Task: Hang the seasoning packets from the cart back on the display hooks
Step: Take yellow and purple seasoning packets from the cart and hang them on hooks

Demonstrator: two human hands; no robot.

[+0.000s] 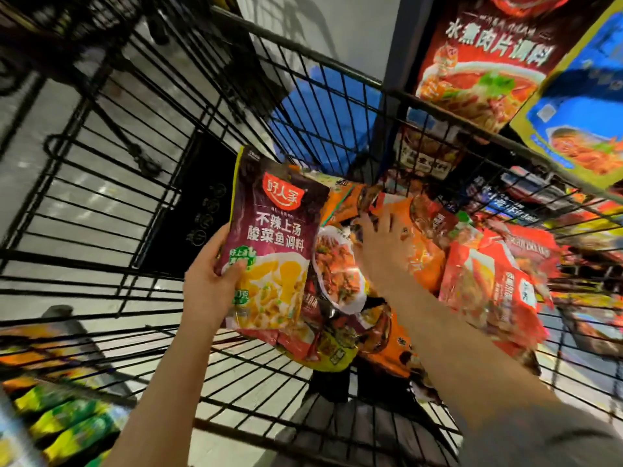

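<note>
My left hand (210,281) grips a purple and yellow seasoning packet (269,244) upright over the black wire cart (111,210). Behind it the same hand seems to hold a second, red packet (337,267). My right hand (381,244) reaches down into the cart, fingers spread on a pile of orange and red seasoning packets (424,251) heaped at the cart's right side. Whether it grips one I cannot tell. More red packets (492,281) lie on the pile to the right.
Large red (485,62) and blue (586,123) packets hang on display at the upper right, above the cart's rim. More shelved goods (573,210) show behind the cart's right wall. Green and yellow bags (64,423) sit at the lower left. Grey floor shows through the wire.
</note>
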